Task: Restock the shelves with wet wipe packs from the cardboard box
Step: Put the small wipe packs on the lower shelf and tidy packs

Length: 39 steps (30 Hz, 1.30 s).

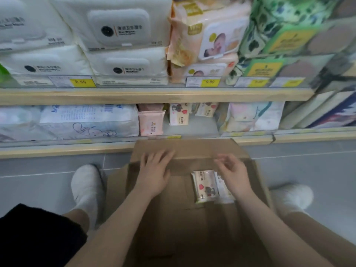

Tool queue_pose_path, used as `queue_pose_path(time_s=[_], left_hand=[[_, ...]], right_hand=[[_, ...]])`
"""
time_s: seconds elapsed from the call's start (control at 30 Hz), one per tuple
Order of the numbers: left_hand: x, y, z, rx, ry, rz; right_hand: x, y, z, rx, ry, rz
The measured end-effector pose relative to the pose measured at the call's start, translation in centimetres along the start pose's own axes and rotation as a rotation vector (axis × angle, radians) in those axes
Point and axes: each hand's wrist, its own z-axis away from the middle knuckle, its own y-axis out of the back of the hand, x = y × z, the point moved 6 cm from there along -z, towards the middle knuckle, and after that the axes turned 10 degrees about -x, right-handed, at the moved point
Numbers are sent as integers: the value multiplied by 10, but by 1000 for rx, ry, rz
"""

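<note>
We see soft, even indoor light with faint shadows; motion blur smears the shelf packs (123, 29) at upper right, and wide-angle distortion bends the shelf edges (154, 96).

Price tags (80, 82): 8.90, 9.90

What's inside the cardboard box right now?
Inside the cardboard box, two small wet wipe packs lie on the bottom near the far wall. The right hand hangs over them; the left hand rests flat on the far flap. Forearms hide the near part.
</note>
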Motion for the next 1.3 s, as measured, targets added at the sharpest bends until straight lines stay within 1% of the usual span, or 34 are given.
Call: queue_pose_path(time_s=[0.1,0.17,0.3,0.4,0.47,0.53,0.63,0.67,0.87,0.93,1.0,1.07,1.13,1.17,1.23,1.3], left_hand=[[1,-13,-2,-6,15,-120],[-2,-18,-3,22,7,-186],[-6,-20,-5,93,14,-184],[-7,-22,-4,128,-1,-198],[-8,-23,-4,154,-14,-198],[-8,-24,-4,163,-11,-197],[-10,-25,-5,155,-9,-209],[-10,-26,-5,148,-5,-213],[-11,-23,-3,95,-9,-198],[-9,-18,2,104,-25,-136],[-3,-12,12,148,-10,-26],[7,-9,25,205,35,91],[14,-13,38,211,107,272],[16,-19,42,174,161,407],[14,-37,43,35,280,679],[12,-52,41,-73,330,854]], right_hand=[[54,8,20,37,-175,2],[84,6,27,42,-250,-5],[124,-5,20,51,-390,40],[148,-23,4,13,-478,50],[160,-35,-5,-27,-485,101],[158,-41,-11,-18,-487,133],[156,-48,-17,-100,-513,286],[156,-47,-18,-99,-519,308],[147,-40,-11,-55,-512,199],[141,-39,-5,-55,-507,135],[133,-38,3,-76,-498,-4],[125,-35,8,-97,-456,-103],[106,-36,17,-149,-431,-185],[97,-39,21,-198,-417,-233],[77,-49,29,-300,-373,-332],[60,-61,34,-398,-329,-377]])
